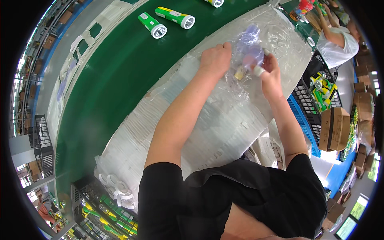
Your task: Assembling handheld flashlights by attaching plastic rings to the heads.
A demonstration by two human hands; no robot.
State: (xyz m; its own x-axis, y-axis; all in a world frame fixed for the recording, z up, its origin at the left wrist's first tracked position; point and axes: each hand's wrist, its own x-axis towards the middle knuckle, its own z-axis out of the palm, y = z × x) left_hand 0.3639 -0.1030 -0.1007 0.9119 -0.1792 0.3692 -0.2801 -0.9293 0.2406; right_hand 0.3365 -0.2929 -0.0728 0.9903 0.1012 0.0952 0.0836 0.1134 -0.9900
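Note:
My right hand (272,76) has its fingers closed on the edge of a translucent purple plastic piece (253,58), rounded and slightly blurred. White bands wrap some of its fingers. Across from it, my left hand (216,61) is closed, its fingertips curled by crinkled clear plastic film (240,86); what they hold, if anything, is hidden. A small yellowish bit (239,74) shows in the film between the hands. Beneath both hands lies a work surface covered in clear plastic (204,132).
Green-and-white flashlights (176,18) lie on the green belt (108,96) beyond my left arm. Black crates of flashlight parts stand at right (325,94) and lower left (106,216). White rings (116,186) sit near the lower-left corner. A cardboard box (334,129) and another person (338,44) are at right.

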